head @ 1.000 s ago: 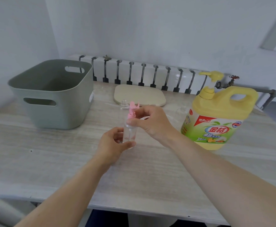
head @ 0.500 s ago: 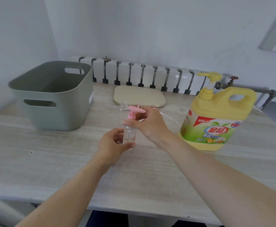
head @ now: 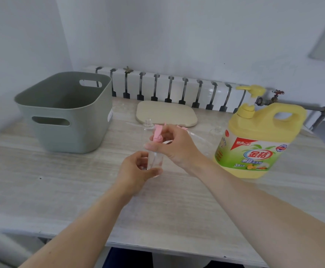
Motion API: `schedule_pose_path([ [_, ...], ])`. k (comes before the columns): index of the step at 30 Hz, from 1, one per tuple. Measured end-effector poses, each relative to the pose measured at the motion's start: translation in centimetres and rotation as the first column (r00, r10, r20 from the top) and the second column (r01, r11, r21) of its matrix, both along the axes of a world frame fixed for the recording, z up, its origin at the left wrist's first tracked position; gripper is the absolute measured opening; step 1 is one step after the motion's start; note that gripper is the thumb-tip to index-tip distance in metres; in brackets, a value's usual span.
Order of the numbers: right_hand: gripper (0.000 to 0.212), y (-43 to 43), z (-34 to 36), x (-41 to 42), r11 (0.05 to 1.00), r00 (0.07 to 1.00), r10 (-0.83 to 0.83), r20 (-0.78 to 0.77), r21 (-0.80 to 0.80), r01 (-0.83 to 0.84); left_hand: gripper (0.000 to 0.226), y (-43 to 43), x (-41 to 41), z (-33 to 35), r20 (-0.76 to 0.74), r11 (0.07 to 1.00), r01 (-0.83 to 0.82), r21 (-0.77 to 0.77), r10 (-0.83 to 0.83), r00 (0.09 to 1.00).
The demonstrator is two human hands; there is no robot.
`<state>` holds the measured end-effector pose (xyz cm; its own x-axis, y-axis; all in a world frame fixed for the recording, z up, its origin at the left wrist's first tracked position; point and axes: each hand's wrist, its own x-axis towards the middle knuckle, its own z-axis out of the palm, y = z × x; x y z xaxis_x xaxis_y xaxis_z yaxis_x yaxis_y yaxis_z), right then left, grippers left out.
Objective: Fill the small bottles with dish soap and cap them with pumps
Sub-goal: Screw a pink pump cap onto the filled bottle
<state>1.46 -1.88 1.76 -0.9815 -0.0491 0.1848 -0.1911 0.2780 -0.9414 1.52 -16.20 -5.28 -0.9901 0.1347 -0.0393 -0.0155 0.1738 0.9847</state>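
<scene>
Centre of frame: small clear plastic bottle (head: 155,162), upright, over the pale wood-grain worktop (head: 61,190). The left hand (head: 134,171) wraps its lower body, thumb across the front. The right hand (head: 177,147) sits directly above, fingers pinching the pink plastic pump cap (head: 157,135) at the bottle's neck (fill level unreadable through the clear wall). Right of centre: large yellow dish soap jug (head: 258,140), standing apart from both hands. Just behind the hands: uncapped clear bottle (head: 148,123) and beige rounded board (head: 166,113), lying flat. Upper left: grey-green plastic tub (head: 65,111).
</scene>
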Motion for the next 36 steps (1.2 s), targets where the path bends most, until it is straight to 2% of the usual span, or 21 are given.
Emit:
schedule_pose_path([
  [4,0.002,0.9,0.5,0.2,0.991,0.998,0.058,0.007,0.123,-0.058,0.038,0.0,-0.1,-0.2,-0.001,1.000,-0.005,0.000,0.005,1.000],
  [9,0.018,0.3,0.4,-0.3,0.983,0.998,0.008,-0.064,0.182,0.004,0.040,-0.2,-0.2,-0.2,-0.005,1.000,0.011,-0.010,-0.011,1.000],
  [12,0.011,0.6,0.4,-0.2,0.983,0.996,0.055,-0.071,0.177,-0.041,0.039,-0.2,0.0,-0.1,-0.006,1.000,0.003,-0.012,-0.003,1.000],
  [15,0.012,1.3,0.5,0.0,0.971,0.993,0.121,-0.008,0.207,-0.117,0.038,-0.2,0.0,0.0,-0.006,1.000,0.009,-0.004,-0.009,1.000],
  [17,0.017,1.4,0.3,-0.1,0.962,0.994,0.109,0.000,0.251,-0.105,0.037,-0.1,0.1,0.0,-0.003,1.000,0.003,0.002,-0.003,1.000],
  [22,0.012,0.9,0.0,0.1,0.949,0.990,0.071,-0.122,0.313,-0.029,0.033,0.1,0.2,-0.1,-0.007,1.000,-0.031,-0.001,0.031,0.999],
  [27,0.028,0.6,-0.3,0.4,0.967,0.996,0.052,-0.074,0.254,-0.031,0.030,0.2,0.1,-0.3,-0.018,0.998,-0.063,-0.007,0.062,0.998],
  [31,0.067,0.7,-0.6,0.6,0.961,1.000,0.025,0.004,0.276,-0.026,0.032,-0.6,-0.8,-0.3,-0.039,0.985,-0.169,0.018,0.170,0.985],
  [36,0.055,0.7,-0.9,-0.1,0.973,0.998,-0.050,0.027,0.226,0.042,0.041,-2.7,-4.0,0.8,-0.089,0.950,-0.310,0.039,0.312,0.946],
])
